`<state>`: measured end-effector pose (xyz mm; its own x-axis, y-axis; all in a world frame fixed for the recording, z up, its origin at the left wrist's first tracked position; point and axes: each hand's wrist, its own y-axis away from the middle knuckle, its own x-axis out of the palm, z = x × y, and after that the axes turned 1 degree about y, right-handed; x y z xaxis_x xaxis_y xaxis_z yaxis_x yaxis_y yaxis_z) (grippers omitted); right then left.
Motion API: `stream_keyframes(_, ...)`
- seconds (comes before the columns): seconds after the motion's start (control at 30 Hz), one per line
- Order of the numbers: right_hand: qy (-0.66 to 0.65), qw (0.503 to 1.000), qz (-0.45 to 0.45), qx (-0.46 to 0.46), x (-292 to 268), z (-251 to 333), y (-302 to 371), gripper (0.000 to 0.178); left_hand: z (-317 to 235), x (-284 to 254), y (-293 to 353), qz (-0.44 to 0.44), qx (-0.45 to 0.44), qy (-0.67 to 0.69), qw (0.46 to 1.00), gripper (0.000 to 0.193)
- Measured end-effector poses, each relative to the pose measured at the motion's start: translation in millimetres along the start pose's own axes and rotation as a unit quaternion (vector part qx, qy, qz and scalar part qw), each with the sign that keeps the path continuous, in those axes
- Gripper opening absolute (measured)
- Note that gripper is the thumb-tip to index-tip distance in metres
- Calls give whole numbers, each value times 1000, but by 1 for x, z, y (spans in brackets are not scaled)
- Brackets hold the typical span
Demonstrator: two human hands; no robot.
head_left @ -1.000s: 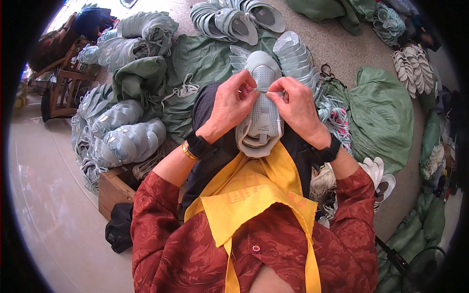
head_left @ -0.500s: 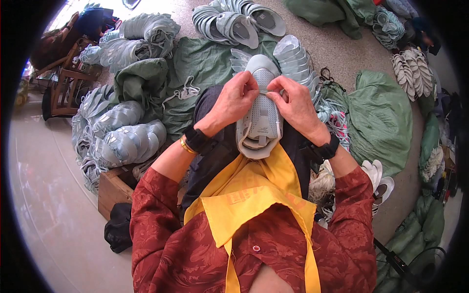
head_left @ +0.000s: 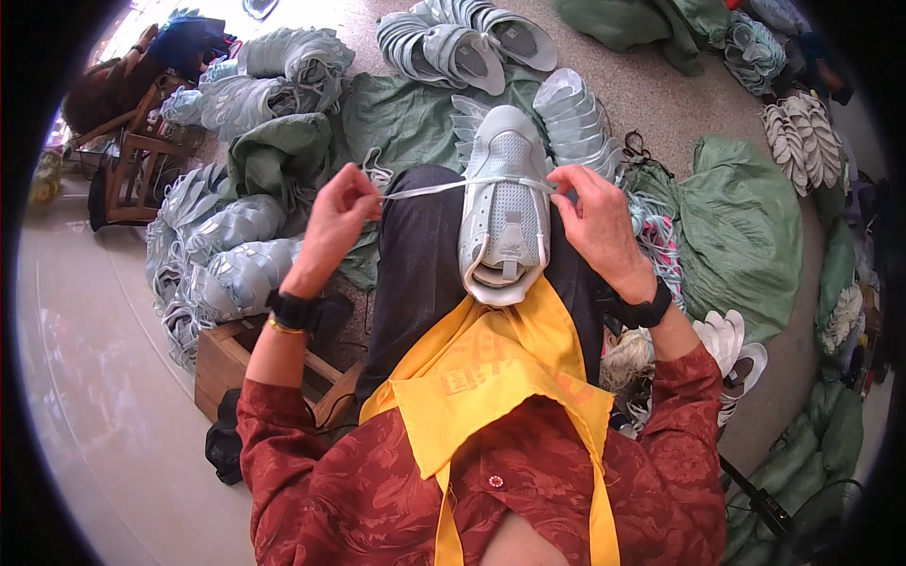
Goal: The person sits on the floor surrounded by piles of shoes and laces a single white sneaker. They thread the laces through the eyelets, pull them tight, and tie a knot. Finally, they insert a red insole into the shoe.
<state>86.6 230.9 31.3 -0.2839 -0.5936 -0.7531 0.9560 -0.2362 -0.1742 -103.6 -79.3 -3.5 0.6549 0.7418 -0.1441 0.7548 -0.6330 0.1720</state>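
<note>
A pale grey-green shoe upper [head_left: 505, 151] rests on my lap, toe pointing away and heel opening toward me. Across its front runs a flat light shoelace [head_left: 429, 191], pulled out straight past both sides. My left hand [head_left: 342, 222] pinches the lace's left stretch, well out to the left of the shoe. Close beside the shoe's right edge, my right hand [head_left: 601, 226] has thumb and fingers closed on the lace's other side. Dark trousers [head_left: 415, 255] and a yellow apron [head_left: 510, 396] lie beneath.
Nested stacks of pale shoe uppers [head_left: 241, 278] lie at the left, with another stack [head_left: 462, 52] ahead. Green sacks [head_left: 741, 236] spread on the right. A wooden box [head_left: 219, 373] stands by my left leg, and a wooden chair [head_left: 142, 174] farther off.
My left hand has moved left and away from the shoe, drawing the lace out straight. My right hand has shifted slightly right, to the shoe's edge.
</note>
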Motion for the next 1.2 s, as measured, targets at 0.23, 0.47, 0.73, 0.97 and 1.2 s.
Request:
stream_keyframes(0.23,-22,999,-30,4,1,-1,5,15,-8,30,2,-12,144,-248,958,11)
stream_keyframes(0.47,-182,973,29,139,-1,1,5,16,-13,34,1,-24,214,-334,918,15)
stream_keyframes(0.73,2,998,-16,53,-10,7,12,16,-17,27,0,-36,193,-266,944,15)
stream_keyframes(0.97,32,997,-70,-12,-10,-8,22,13,-32,27,6,-19,211,-341,916,12)
stream_keyframes(1.2,108,990,-85,13,-26,-30,41,15,-34,4,9,-69,238,-413,876,8)
